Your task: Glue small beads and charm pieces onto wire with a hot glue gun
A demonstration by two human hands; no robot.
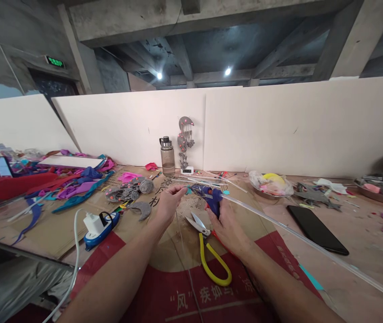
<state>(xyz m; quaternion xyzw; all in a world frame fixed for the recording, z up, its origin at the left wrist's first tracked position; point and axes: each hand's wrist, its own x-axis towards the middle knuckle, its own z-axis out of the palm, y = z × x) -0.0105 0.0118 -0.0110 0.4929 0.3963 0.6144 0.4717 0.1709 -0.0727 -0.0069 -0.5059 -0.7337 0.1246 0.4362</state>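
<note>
My right hand [226, 224] is wrapped round the handle of a blue glue gun [214, 198], and a long clear glue stick [279, 224] runs from its back end toward the lower right. Close to the gun's nozzle, the fingers of my left hand [171, 202] pinch a small teal piece [189, 190]. Scissors with yellow handles [215, 264] lie partly open on the cardboard below, between my forearms. A grey felt crescent [140, 209] rests left of my left hand, beside a pile of grey felt pieces [124, 192].
A bottle [167, 157] and a hanging grey ornament [185, 139] are by the white partition. At left are a blue power strip [102, 229] with a white cable and coloured cloth [80, 184]. A black phone [316, 229] and a bowl [268, 194] are at right.
</note>
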